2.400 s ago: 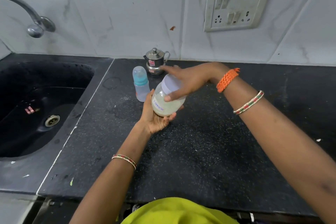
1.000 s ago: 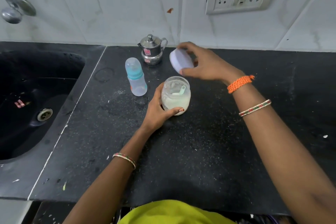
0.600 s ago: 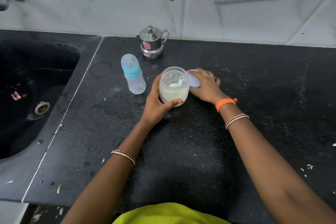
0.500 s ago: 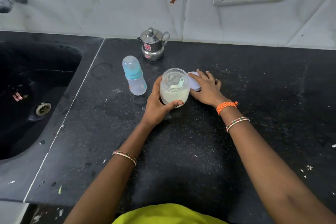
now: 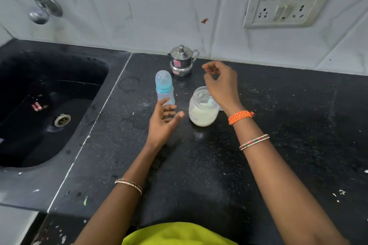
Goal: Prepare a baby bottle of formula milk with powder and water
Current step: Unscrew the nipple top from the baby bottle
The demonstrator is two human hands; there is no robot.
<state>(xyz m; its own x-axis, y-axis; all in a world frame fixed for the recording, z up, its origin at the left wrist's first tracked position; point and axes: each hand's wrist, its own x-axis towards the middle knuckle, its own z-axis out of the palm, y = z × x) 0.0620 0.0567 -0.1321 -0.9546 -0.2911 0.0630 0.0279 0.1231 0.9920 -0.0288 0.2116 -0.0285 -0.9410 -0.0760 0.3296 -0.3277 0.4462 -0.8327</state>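
In the middle of the frame, an open jar [image 5: 203, 108] stands on the black counter [image 5: 278, 125]. It holds white powder and a small scoop [image 5: 210, 102]. Left of it stands a baby bottle [image 5: 164, 88] with a blue cap. The left hand [image 5: 164, 123] is open and empty, near the bottle. The right hand [image 5: 221, 83] hovers above the jar, fingers loosely curled, holding nothing. A small steel pot [image 5: 182, 61] with a lid sits behind.

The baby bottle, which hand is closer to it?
Left. The left hand is open just in front of the baby bottle, fingertips at its base. The right hand hovers above the powder jar, farther right.
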